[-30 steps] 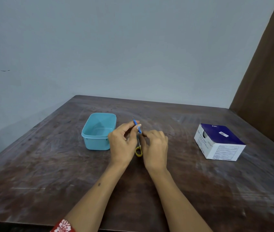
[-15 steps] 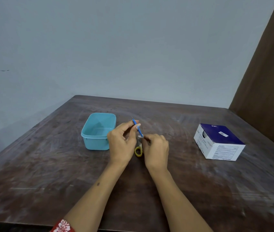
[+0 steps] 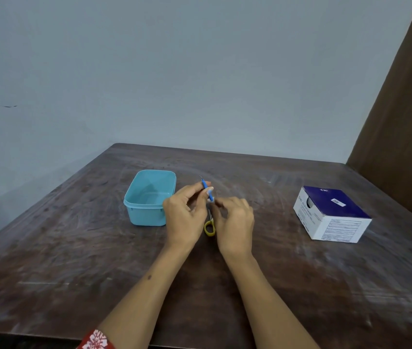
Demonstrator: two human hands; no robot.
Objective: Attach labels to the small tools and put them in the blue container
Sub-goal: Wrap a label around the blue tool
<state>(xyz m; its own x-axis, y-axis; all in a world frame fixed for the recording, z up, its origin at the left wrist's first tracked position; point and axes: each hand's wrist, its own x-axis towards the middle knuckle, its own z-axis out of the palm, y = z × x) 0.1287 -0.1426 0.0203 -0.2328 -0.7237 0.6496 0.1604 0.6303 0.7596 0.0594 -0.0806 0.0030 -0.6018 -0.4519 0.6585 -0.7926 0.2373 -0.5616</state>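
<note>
Head view, read left to right. The blue container (image 3: 149, 197) stands open on the worktop (image 3: 74, 260), left of centre, and appears to hold nothing; its right wall lies just beside my left hand (image 3: 184, 212). My left hand's grip is narrow: thumb and fingertips pinch a small blue-handled tool (image 3: 207, 190), held tilted above the worktop with its thin metal tip pointing up and away. A small pale piece at the tool's lower end, probably the label (image 3: 211, 198), sits where the fingertips of my right hand (image 3: 234, 222) meet it; that grip is also narrow, curled in on the label, though the frame is too small to show how far the label is pressed on.

Risks, as I judge them: the label may crease or stick to my own fingertip instead of the handle if I press unevenly; the slender tool may twist or slip from so light a pinch; its pointed tip could catch my finger.

Beneath and between my hands lies a small pair of scissors with a yellow loop handle (image 3: 209, 227), mostly hidden, so lowering either hand could knock it. Well apart, at the right, rests a white and dark blue cardboard box (image 3: 333, 214). Nothing stands between the tool and the container except my own left hand.
</note>
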